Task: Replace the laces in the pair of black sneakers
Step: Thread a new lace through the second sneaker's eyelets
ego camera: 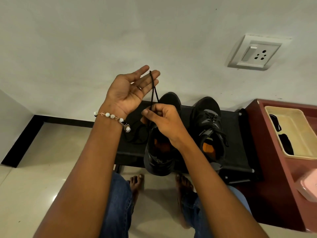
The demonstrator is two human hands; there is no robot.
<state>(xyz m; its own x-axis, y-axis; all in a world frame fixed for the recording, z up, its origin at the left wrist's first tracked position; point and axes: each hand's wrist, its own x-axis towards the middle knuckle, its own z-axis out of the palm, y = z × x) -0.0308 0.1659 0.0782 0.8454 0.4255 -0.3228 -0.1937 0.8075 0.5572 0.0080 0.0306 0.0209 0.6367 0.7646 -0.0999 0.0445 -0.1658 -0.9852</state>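
Note:
Two black sneakers stand on a low black rack (pixel 238 152). The left sneaker (pixel 159 157) is under my hands; the right sneaker (pixel 210 127) is laced and stands apart to the right. My right hand (pixel 163 121) pinches a black lace (pixel 153 90) above the left sneaker. The lace runs up in a narrow loop over the straight fingers of my left hand (pixel 132 88), which is held palm up with a beaded bracelet at the wrist. Another black lace (pixel 137 134) lies coiled on the rack left of that sneaker.
A cream tray (pixel 291 117) holding dark items sits on a maroon cabinet (pixel 267 169) at the right, with a pink box (pixel 308 186) nearer me. A wall socket (pixel 255 53) is above. My bare feet and jeans are below on the tiled floor.

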